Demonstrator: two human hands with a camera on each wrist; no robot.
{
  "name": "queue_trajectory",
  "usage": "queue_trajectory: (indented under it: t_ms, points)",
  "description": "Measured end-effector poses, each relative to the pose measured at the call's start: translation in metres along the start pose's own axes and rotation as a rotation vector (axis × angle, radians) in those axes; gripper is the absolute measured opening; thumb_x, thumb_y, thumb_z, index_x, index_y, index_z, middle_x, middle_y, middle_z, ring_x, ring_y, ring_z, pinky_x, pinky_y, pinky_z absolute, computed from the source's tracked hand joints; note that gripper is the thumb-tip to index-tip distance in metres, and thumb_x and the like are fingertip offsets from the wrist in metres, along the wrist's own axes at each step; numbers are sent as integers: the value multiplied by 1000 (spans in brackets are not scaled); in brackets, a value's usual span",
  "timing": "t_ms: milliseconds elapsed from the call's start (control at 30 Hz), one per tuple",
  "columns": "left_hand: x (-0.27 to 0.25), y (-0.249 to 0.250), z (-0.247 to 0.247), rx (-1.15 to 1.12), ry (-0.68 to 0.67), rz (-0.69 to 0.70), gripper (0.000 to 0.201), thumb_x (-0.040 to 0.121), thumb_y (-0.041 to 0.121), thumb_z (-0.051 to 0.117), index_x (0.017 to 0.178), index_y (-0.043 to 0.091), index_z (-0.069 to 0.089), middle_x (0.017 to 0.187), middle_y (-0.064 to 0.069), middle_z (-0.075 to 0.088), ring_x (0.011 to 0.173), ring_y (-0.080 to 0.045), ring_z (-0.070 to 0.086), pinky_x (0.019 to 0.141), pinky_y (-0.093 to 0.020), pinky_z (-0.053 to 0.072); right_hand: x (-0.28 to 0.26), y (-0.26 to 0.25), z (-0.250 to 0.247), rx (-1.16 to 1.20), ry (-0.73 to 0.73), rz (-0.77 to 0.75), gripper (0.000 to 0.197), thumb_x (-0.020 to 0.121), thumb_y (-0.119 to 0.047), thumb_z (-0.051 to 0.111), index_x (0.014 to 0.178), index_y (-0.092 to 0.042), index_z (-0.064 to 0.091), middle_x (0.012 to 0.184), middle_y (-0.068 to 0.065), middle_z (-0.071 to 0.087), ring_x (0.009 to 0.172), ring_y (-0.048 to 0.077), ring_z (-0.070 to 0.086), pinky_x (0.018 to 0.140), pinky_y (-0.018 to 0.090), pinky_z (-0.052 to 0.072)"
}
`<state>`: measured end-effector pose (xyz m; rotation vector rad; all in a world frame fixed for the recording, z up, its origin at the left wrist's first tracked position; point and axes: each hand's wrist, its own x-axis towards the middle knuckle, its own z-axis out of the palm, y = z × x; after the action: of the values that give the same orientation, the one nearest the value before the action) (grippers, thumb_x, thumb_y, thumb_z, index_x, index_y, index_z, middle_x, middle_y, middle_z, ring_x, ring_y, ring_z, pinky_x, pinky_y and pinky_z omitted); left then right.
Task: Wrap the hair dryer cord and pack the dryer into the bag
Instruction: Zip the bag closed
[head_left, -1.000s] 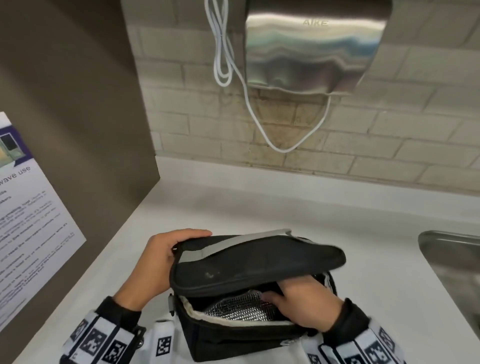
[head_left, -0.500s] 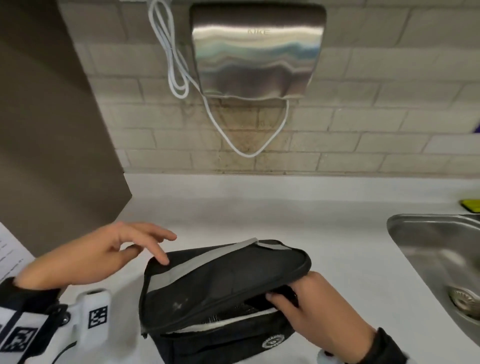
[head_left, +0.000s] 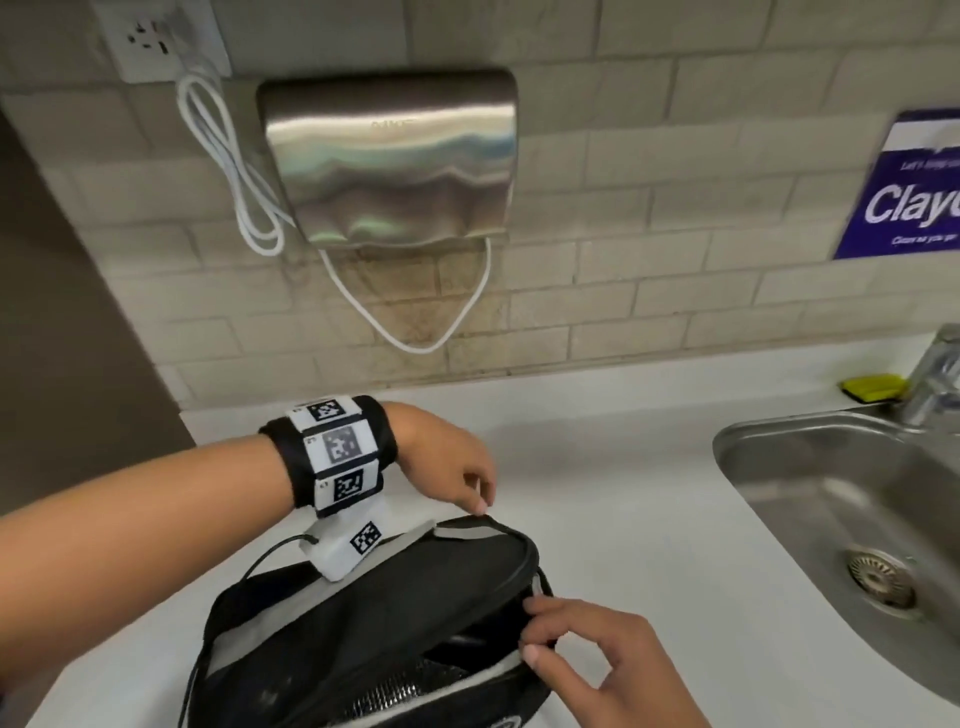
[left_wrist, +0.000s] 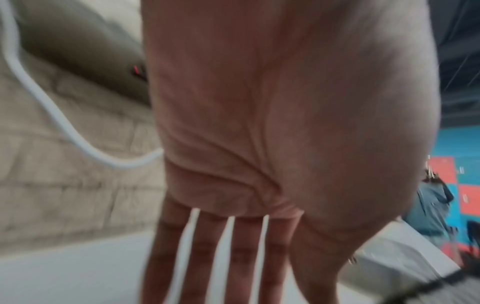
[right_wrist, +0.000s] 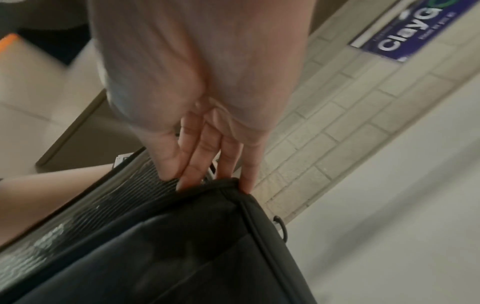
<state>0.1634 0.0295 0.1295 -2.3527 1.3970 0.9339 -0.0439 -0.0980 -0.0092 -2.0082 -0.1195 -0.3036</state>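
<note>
A black bag (head_left: 374, 623) with a silver lining (head_left: 395, 691) lies on the white counter (head_left: 613, 499), its lid lowered over the opening. My left hand (head_left: 457, 478) hangs above the bag's far edge with straight fingers, one fingertip at the lid's rim. The left wrist view shows that left hand (left_wrist: 259, 144) spread and holding nothing. At the bag's right corner my right hand (head_left: 587, 654) pinches the rim, thumb below and fingers on top. In the right wrist view the right hand (right_wrist: 207, 154) rests on that corner of the bag (right_wrist: 182, 246). No hair dryer is visible.
A steel hand dryer (head_left: 389, 156) hangs on the brick wall, its white cord (head_left: 415, 343) looping to a socket (head_left: 156, 36). A steel sink (head_left: 727, 447) with a faucet (head_left: 935, 374) and a yellow sponge (head_left: 872, 387) lies to the right. A brown partition (head_left: 62, 312) closes the left side.
My left hand has swung from the bag's left side to above its far edge. The lid has come lower. My right hand stays at the right corner.
</note>
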Motion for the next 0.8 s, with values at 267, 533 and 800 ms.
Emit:
queue_trajectory:
  t_ms: [267,533,800]
  points:
    - [19,-10,6,-120,-153,-14,25,101,25,48,117,10,60,94,-3,69,82,-17,66,72,-22,45,62,18,-19,318,128,105,17,94,-3,56,93,-14,68,82,11,71,64,21,65,56,34,55]
    - [23,-16,8,-144,-134,41,21,100,26,53,113,11,61,86,3,66,80,-17,65,71,-21,43,122,45,-10,251,-542,66,29,100,-2,43,125,-1,58,122,11,65,112,16,61,98,21,46]
    - [30,-22,9,-176,-110,68,20,97,27,58,110,13,64,94,-10,73,81,-13,65,68,-15,42,135,53,-10,305,-637,90,17,96,0,52,106,-2,65,91,2,66,81,3,62,80,16,48]
